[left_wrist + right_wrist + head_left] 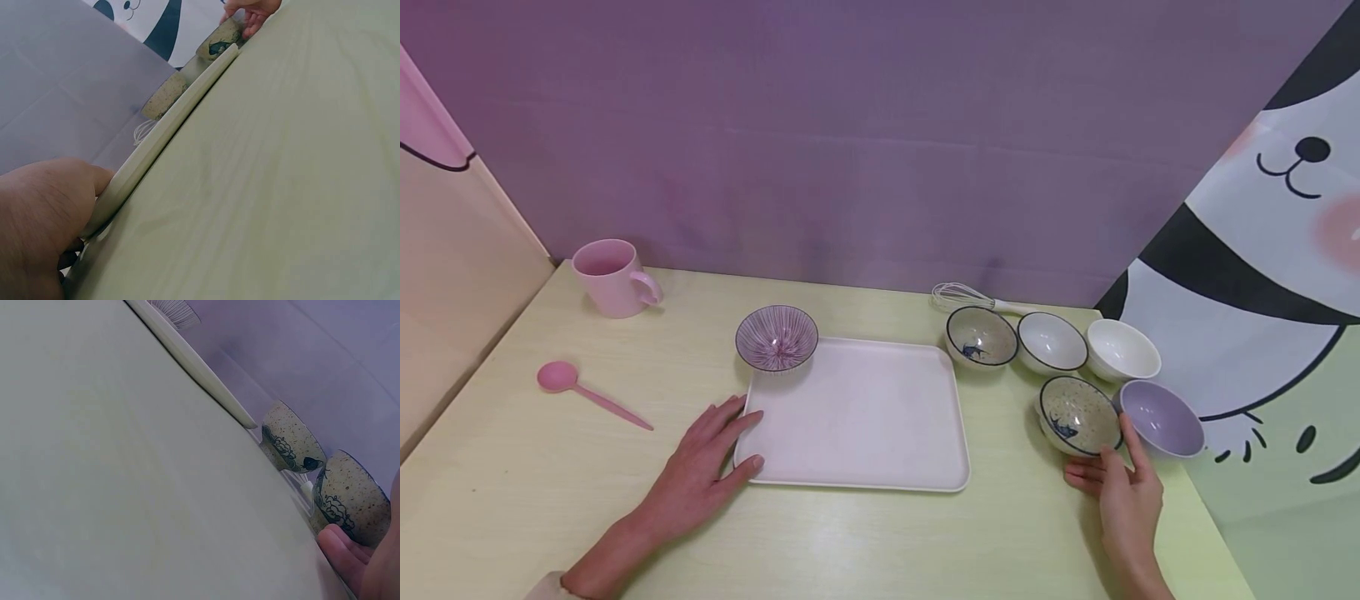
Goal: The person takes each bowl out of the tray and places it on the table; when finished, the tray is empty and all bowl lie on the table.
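Note:
My left hand [703,467] rests at the left edge of a white rectangular tray [865,417], with thumb and fingertips over its rim. A purple-striped bowl [777,340] overlaps the tray's back left corner. On the right, my right hand [1123,500] grips a speckled beige bowl [1078,417] with a dark rim and blue painted pattern. The index finger lies along its right rim, beside a lilac bowl [1161,421]. In the right wrist view, other fingers [344,553] curl at the foot of the speckled bowl [353,497].
Behind the held bowl stand a second speckled bowl [982,340], a white bowl with a dark rim [1051,343] and a plain white bowl [1122,352]. A whisk [966,296] lies behind them. At left are a pink mug [613,283] and a pink spoon [583,390].

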Tool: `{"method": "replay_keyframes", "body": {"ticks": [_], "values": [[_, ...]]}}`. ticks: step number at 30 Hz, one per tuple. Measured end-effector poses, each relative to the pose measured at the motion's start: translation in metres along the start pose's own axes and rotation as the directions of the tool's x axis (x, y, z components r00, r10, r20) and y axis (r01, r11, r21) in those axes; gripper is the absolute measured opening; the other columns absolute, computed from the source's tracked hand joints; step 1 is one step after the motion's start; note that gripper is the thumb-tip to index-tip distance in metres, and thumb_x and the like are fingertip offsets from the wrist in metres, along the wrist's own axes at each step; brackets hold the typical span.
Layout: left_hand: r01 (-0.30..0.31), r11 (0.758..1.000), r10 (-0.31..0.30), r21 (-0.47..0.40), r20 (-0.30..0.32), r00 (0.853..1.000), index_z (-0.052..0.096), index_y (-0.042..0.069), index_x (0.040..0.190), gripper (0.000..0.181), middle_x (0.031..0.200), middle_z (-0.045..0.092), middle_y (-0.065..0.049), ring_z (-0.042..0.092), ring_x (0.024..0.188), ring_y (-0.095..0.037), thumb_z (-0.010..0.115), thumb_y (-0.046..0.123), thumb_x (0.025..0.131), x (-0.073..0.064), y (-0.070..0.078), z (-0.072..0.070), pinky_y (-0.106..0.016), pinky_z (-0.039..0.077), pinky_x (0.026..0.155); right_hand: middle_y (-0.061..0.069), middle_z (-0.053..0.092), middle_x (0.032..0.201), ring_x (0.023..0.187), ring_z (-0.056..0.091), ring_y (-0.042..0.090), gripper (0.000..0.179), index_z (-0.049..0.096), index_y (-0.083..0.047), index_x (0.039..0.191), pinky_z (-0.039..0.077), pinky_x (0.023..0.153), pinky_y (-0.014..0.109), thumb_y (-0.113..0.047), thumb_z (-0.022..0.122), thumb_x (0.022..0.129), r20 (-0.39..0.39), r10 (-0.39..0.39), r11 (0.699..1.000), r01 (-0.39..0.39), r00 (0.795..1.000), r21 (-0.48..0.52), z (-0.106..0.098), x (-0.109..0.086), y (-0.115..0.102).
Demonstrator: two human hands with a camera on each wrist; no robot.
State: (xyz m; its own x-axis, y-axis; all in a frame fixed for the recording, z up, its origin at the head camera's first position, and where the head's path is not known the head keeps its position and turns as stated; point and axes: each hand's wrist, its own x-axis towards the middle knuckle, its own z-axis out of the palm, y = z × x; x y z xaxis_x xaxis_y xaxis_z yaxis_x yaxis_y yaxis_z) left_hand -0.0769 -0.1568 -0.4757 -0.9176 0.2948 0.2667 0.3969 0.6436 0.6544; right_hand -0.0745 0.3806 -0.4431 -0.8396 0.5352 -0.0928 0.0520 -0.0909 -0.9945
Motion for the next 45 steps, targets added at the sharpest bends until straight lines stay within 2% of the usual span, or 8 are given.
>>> {"method": "replay_keyframes", "body": {"ticks": [7,12,20,27,35,45], "values": [[-0.004,1.0,0.004,0.002,0.004,1.0,0.062,0.009,0.157,0.057,0.171,0.046,-0.021,0.037,0.159,-0.05,0.076,0.03,0.106,0.001,0.0,0.0,-0.073,0.028,0.128,0.001,0.078,0.072,0.055,0.075,0.013,0.063,0.031,-0.024,0.177,0.065,0.054,0.028,-0.009,0.046,0.117,-0.016,0.015,0.996,-0.017,1.0,-0.09,-0.004,-0.001,0.0],[-0.003,1.0,0.003,0.001,0.005,1.0,0.062,0.009,0.157,0.057,0.171,0.046,-0.021,0.037,0.159,-0.05,0.076,0.029,0.106,0.001,0.0,0.0,-0.073,0.028,0.128,0.004,0.075,0.07,0.052,0.072,0.014,0.061,0.036,-0.023,0.175,0.064,0.051,0.031,-0.01,0.049,0.117,-0.037,0.01,0.998,-0.013,0.999,-0.064,-0.003,-0.001,0.0],[-0.002,1.0,0.002,-0.002,0.007,1.0,0.062,0.009,0.157,0.056,0.171,0.046,-0.021,0.037,0.159,-0.05,0.075,0.029,0.106,0.002,0.0,0.001,-0.072,0.027,0.129,0.005,0.07,0.062,0.046,0.066,0.013,0.054,0.051,-0.015,0.168,0.06,0.043,0.029,-0.006,0.055,0.115,-0.09,-0.102,0.995,0.1,0.991,-0.027,-0.002,-0.006,-0.001],[-0.002,1.0,0.002,0.007,0.007,1.0,0.062,0.008,0.156,0.056,0.171,0.046,-0.022,0.038,0.159,-0.05,0.075,0.029,0.106,0.002,0.0,0.001,-0.072,0.027,0.129,0.002,0.069,0.06,0.043,0.062,0.009,0.044,0.064,-0.007,0.156,0.054,0.039,0.022,-0.001,0.056,0.112,-0.134,-0.247,0.969,0.246,0.96,-0.024,0.001,-0.012,0.001],[0.005,1.0,-0.005,0.004,0.006,1.0,0.062,0.009,0.157,0.057,0.171,0.046,-0.022,0.037,0.158,-0.052,0.076,0.029,0.106,0.001,0.0,0.001,-0.075,0.028,0.128,0.003,0.069,0.061,0.043,0.061,0.009,0.039,0.066,0.003,0.15,0.052,0.038,0.02,0.0,0.054,0.113,-0.088,-0.361,0.933,0.36,0.928,-0.026,0.011,-0.02,-0.004],[0.004,1.0,-0.004,0.004,0.002,1.0,0.062,0.009,0.157,0.056,0.171,0.046,-0.021,0.037,0.159,-0.05,0.076,0.029,0.106,0.0,-0.002,0.002,-0.073,0.028,0.128,0.005,0.068,0.061,0.043,0.061,0.009,0.036,0.069,0.006,0.145,0.051,0.038,0.019,0.003,0.053,0.113,-0.023,-0.41,0.912,0.41,0.912,-0.009,0.025,-0.032,-0.014]]}}
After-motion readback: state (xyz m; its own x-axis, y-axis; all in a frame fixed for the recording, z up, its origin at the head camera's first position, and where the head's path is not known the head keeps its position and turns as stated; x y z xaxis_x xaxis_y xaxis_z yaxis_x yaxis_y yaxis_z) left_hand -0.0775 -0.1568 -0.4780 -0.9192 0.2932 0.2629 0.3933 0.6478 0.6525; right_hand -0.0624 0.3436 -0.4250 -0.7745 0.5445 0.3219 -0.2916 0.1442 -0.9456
